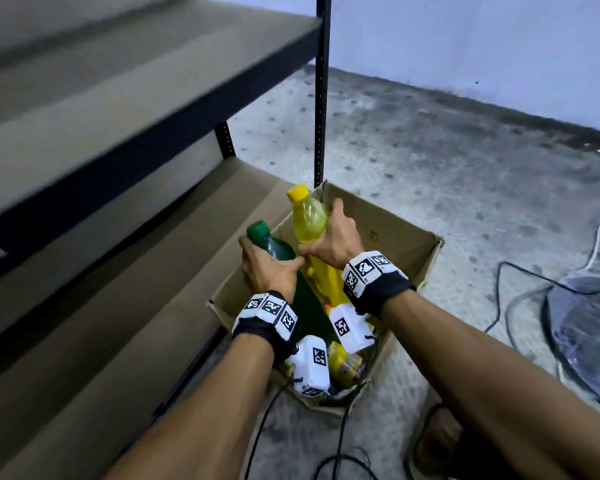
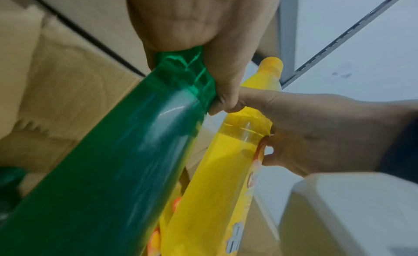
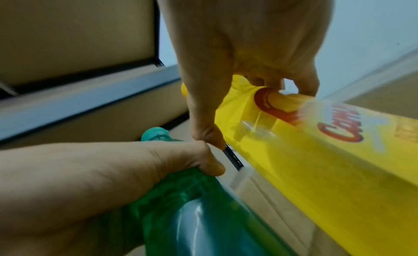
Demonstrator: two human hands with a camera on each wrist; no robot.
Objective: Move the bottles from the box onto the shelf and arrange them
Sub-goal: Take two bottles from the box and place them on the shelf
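My left hand [image 1: 269,265] grips a green bottle [image 1: 278,249] with a green cap just below its neck. Beside it my right hand [image 1: 335,237] grips a yellow bottle [image 1: 309,216] with a yellow cap at its shoulder. Both bottles tilt up out of the open cardboard box [image 1: 406,251] on the floor, their lower ends still inside it. In the left wrist view my left hand [image 2: 203,66] wraps the green bottle [image 2: 126,152], with the yellow bottle [image 2: 217,179] alongside. The right wrist view has my right hand [image 3: 244,77] round the yellow bottle [image 3: 316,167]. More yellow packaged things [image 1: 343,365] lie in the box.
A metal shelf unit stands at the left, with brown boards [image 1: 118,81] and a black upright post [image 1: 323,91] right behind the box. Black cables [image 1: 520,275] and a round fan base [image 1: 589,337] lie on the grey concrete floor [image 1: 430,140] to the right.
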